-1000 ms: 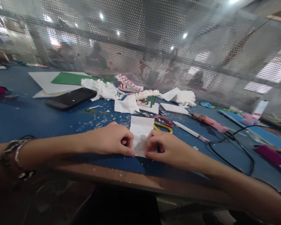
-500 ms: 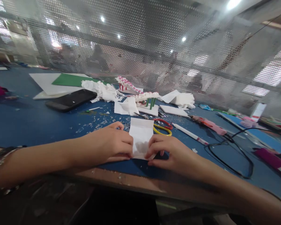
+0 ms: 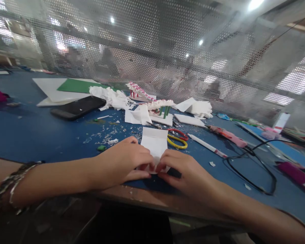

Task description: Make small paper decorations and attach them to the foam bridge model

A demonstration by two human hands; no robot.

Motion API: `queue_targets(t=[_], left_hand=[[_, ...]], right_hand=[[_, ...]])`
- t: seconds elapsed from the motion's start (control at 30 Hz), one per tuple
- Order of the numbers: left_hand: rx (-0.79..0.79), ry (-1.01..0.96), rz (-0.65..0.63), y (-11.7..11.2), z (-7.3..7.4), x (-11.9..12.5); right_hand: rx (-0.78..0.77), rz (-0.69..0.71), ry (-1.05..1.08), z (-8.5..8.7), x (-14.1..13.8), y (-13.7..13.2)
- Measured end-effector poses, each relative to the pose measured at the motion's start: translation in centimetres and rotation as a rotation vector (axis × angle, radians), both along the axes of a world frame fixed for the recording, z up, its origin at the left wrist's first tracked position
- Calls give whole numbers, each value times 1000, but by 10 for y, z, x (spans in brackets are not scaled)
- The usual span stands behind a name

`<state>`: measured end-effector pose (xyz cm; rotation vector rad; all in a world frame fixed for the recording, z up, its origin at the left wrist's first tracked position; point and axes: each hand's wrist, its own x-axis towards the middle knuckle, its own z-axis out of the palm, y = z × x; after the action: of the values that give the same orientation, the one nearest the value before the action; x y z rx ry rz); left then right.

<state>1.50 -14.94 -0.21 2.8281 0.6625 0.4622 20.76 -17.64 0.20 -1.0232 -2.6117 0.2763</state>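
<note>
A small white piece of paper with a crease across its upper part lies at the table's near edge. My left hand pinches its near edge, fingers curled and thumb below. My right hand grips the same edge close beside the left, fingertips pressed together. The fingers hide the paper's lower part. Just beyond it lie scissors with one red and one yellow handle loop. A white pen rests to the right of them.
A black phone, crumpled white paper and a green sheet lie at the left. Small models on green and red posts stand at the back. A pink glue gun with a black cable lies right. Paper scraps litter the table.
My left hand has moved right along the paper's near edge, closer to my right hand. Its fingers now cover more of the paper. My right hand has barely moved.
</note>
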Motion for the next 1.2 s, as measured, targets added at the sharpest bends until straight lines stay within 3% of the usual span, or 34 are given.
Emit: queue_targets(t=[0.27, 0.53, 0.87, 1.2], left_hand=[[113, 24, 4, -4, 0, 3], [38, 6, 50, -5, 1, 10], [79, 85, 75, -5, 2, 7], [3, 83, 144, -3, 3, -1]], right_hand=[[-85, -30, 37, 0, 0, -1], [-221, -111, 23, 6, -5, -3], [-235, -123, 33, 4, -4, -1], [-210, -158, -20, 7, -5, -1]])
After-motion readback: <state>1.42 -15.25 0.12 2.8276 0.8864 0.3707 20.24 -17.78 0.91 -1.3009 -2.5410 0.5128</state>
